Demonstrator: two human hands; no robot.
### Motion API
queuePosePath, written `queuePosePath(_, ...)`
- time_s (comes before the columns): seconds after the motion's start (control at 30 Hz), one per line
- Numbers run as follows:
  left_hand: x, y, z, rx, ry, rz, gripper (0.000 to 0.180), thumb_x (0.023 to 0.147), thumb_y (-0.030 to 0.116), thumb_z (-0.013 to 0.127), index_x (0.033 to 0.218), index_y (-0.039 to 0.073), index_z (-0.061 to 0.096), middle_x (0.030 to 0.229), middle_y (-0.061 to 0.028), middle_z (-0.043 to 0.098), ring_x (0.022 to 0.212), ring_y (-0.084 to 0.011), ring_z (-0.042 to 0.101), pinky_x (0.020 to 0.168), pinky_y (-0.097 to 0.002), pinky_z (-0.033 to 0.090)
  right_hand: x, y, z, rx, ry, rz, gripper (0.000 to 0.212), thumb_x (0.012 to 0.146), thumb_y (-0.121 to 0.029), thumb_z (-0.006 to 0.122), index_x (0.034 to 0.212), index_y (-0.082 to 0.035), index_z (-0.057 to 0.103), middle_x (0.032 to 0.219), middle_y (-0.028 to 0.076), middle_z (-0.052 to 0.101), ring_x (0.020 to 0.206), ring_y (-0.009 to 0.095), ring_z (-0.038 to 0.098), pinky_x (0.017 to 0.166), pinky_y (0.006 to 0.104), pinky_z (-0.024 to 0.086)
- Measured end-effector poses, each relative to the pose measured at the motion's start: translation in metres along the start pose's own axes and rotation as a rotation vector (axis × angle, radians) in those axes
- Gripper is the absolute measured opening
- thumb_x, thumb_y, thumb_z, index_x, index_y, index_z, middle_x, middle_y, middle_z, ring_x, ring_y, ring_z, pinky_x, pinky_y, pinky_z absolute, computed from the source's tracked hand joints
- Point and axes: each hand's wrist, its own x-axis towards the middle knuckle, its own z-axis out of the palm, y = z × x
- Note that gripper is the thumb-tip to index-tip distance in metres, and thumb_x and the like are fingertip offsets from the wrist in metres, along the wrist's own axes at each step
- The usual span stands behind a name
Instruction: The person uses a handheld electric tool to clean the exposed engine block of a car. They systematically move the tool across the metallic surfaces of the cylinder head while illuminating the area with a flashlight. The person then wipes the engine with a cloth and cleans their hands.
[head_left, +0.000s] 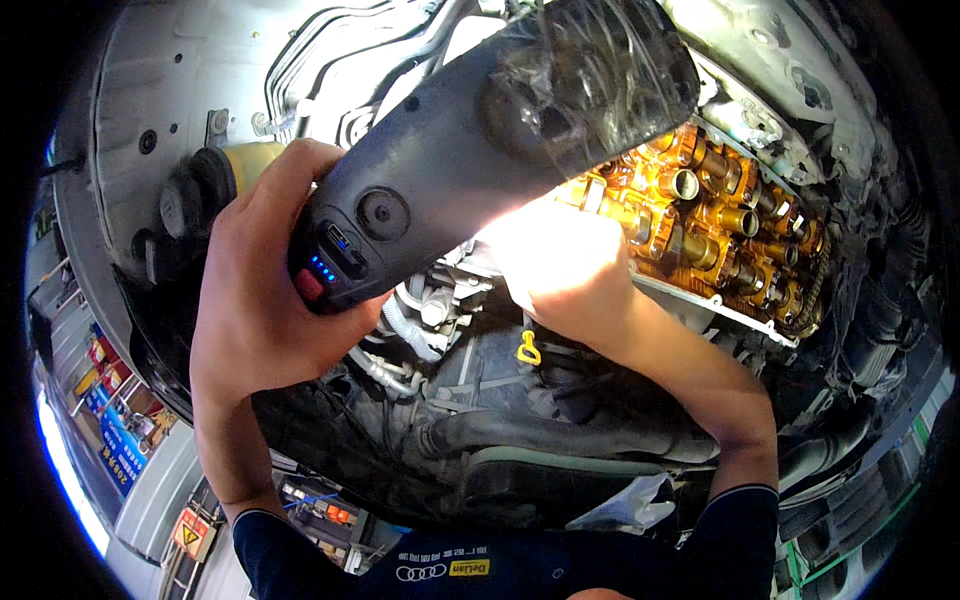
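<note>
My left hand [262,285] is closed around the lower end of a dark work light [425,165]. The light is long and flat, with a red button, a row of blue indicator lights and clear wrap over its far end. It slants up to the right, close to the camera. Beneath it, my right hand [575,270] reaches into the engine bay, beside the uncovered cylinder head [700,235] with its oily golden camshafts. Glare and the lamp body hide the right hand's fingers, so whatever it touches does not show. A yellow dipstick handle [529,347] stands just below that hand.
A fluid reservoir with a black cap [183,205] is at the left. Ribbed grey hoses [410,330] run below the light. The front edge of the bay crosses before my body, with a whitish cloth or plastic sheet [628,505] on it.
</note>
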Motion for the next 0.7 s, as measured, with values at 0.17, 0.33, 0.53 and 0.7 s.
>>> queuePosePath(0.17, 0.004, 0.002, -0.003, 0.017, -0.036, 0.0, 0.076, 0.065, 0.008, 0.086, 0.133, -0.003, 0.055, 0.108, -0.0134, 0.066, 0.1, -0.0187, 0.063, 0.095, -0.0326, 0.05, 0.009, -0.01, -0.01, 0.021, 0.016, 0.091, 0.012, 0.071, -0.01, 0.066, 0.082, -0.006, 0.069, 0.079, 0.007, 0.065, 0.071, 0.023, 0.067, 0.065, 0.0363, 0.057)
queuePosePath(0.33, 0.001, 0.001, -0.002, -0.058, -0.038, -0.053, 0.076, 0.065, 0.007, 0.085, 0.134, -0.004, 0.055, 0.11, -0.0128, 0.065, 0.102, -0.0172, 0.062, 0.096, -0.0317, 0.049, 0.013, -0.009, -0.008, -0.037, 0.035, 0.092, 0.017, 0.069, -0.013, 0.067, 0.084, -0.006, 0.071, 0.08, 0.007, 0.064, 0.079, 0.025, 0.066, 0.069, 0.0387, 0.054)
queuePosePath(0.53, 0.002, 0.001, -0.001, -0.046, -0.041, -0.027, 0.076, 0.066, 0.006, 0.085, 0.135, -0.005, 0.054, 0.113, -0.0123, 0.065, 0.105, -0.0165, 0.062, 0.098, -0.0315, 0.049, 0.007, -0.003, -0.006, -0.184, -0.011, 0.104, 0.016, 0.071, -0.013, 0.067, 0.084, -0.005, 0.071, 0.081, 0.008, 0.064, 0.078, 0.024, 0.065, 0.067, 0.0382, 0.054)
queuePosePath(0.7, 0.0, 0.003, -0.001, -0.005, -0.044, -0.035, 0.08, 0.066, 0.004, 0.085, 0.138, -0.006, 0.052, 0.115, -0.0136, 0.065, 0.108, -0.0171, 0.062, 0.1, -0.0324, 0.049, 0.013, -0.003, -0.02, -0.138, 0.008, 0.039, 0.02, 0.076, -0.011, 0.068, 0.093, -0.002, 0.074, 0.08, 0.007, 0.066, 0.07, 0.022, 0.066, 0.06, 0.0361, 0.054)
